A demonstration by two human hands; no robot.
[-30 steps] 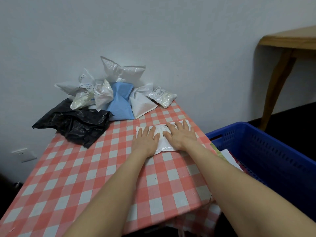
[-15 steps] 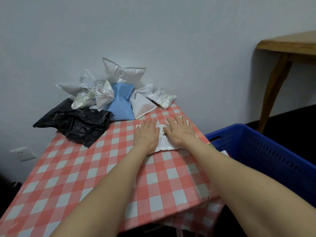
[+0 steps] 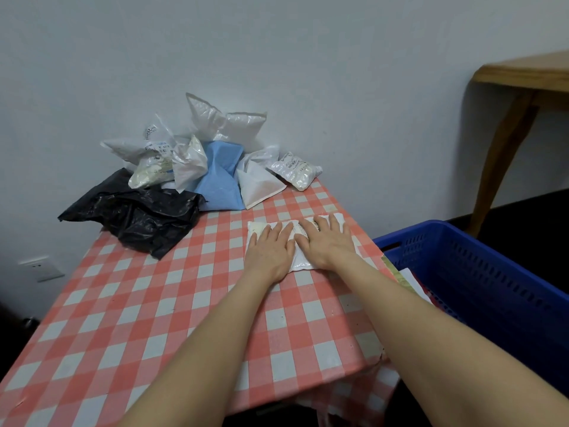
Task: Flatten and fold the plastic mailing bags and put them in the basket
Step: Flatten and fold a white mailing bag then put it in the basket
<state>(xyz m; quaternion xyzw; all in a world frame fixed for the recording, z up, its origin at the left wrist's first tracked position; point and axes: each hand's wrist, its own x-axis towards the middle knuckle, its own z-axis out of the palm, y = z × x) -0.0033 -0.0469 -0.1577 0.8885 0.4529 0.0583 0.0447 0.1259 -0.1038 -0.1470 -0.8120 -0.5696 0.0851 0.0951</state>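
Fingers (image 3: 278, 234) of left hand (image 3: 271, 252): straight, close together, laid flat, pointing to 12 o'clock; nothing gripped, palm pressing down. Fingers (image 3: 324, 224) of right hand (image 3: 328, 243): straight, slightly spread, also flat, pointing to about 11 o'clock; nothing gripped. Hands lie side by side, right at 3 o'clock of left, index fingers near each other. Under both palms: a white bag (image 3: 303, 264), flat on the tablecloth (image 3: 147, 306); its far corners show past the fingertips at 12 o'clock, its near edge shows between the wrists at 6 o'clock. Dark print on it, too small to read. Tablecloth is red-and-white check and drapes over the table edge at 6 o'clock. At 10 to 11 o'clock of the hands, well apart from them, a heap of bags against the wall: black bag (image 3: 144, 217) lowest and nearest, blue bag (image 3: 220, 180) at its 3 o'clock, pointed white bag (image 3: 258, 186) touching the blue one, small crinkled packet (image 3: 297, 172) at the 3 o'clock end of the heap, clear bags (image 3: 228, 124) piled behind at 12 o'clock. At 3 to 4 o'clock of the hands, beyond the table edge and lower, a blue basket (image 3: 480, 272) with slotted walls; a white sheet (image 3: 412, 280) lies inside it. Wooden table (image 3: 523, 75) at 2 o'clock; wall socket (image 3: 40, 268) at 9 o'clock
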